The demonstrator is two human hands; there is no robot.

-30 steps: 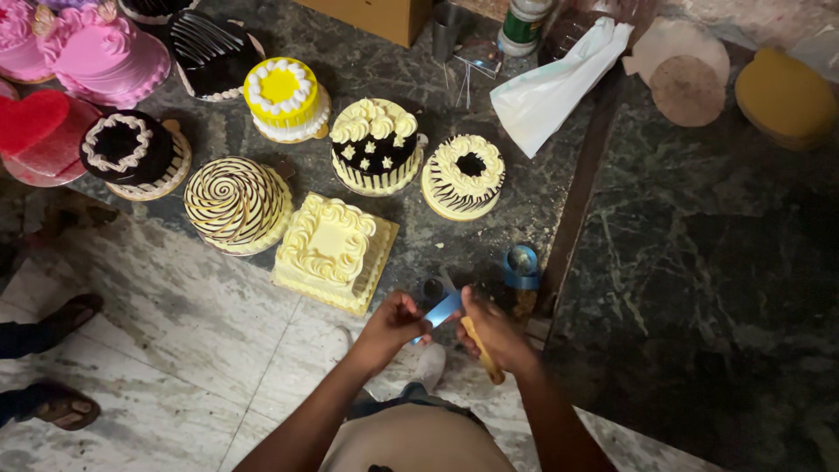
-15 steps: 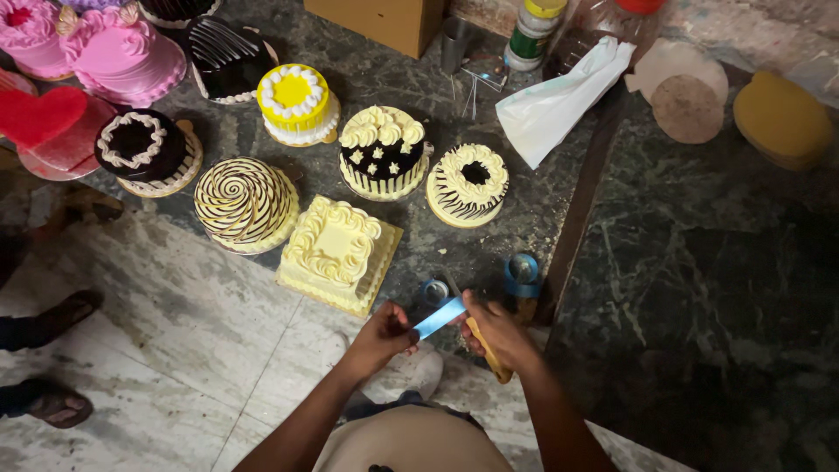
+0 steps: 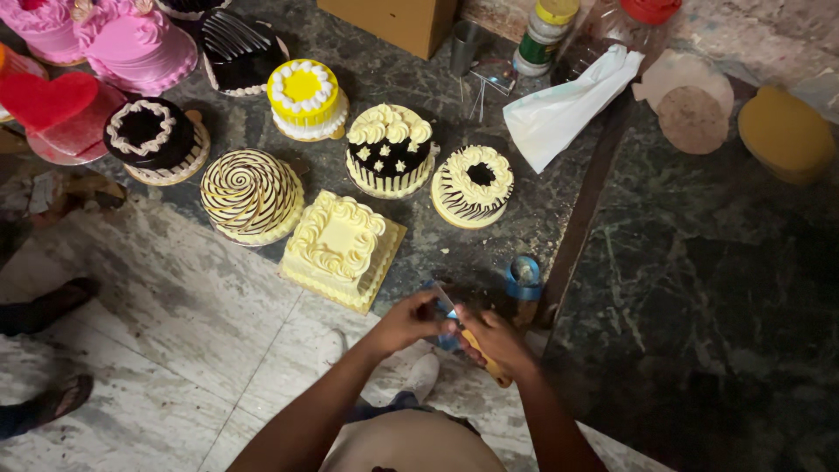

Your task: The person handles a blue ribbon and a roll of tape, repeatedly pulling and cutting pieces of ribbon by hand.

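Dark stone counter (image 3: pixel 699 288) crowded with cakes (image 3: pixel 336 245); both hands (image 3: pixel 454 330) grip a knife (image 3: pixel 472 336).

Cardboard box (image 3: pixel 398 22), tan, rectangular, at counter (image 3: pixel 699 288) top edge. Right of it: labelled bottle (image 3: pixel 544 35), yellow cap, green-white label. Next to that, clear jar (image 3: pixel 625 22), red lid. No screens or signs.

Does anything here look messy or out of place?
Mostly tidy. The white piping bag lies slumped across the counter edge, and a roll of blue tape sits loose near the hands. The cakes look intact.
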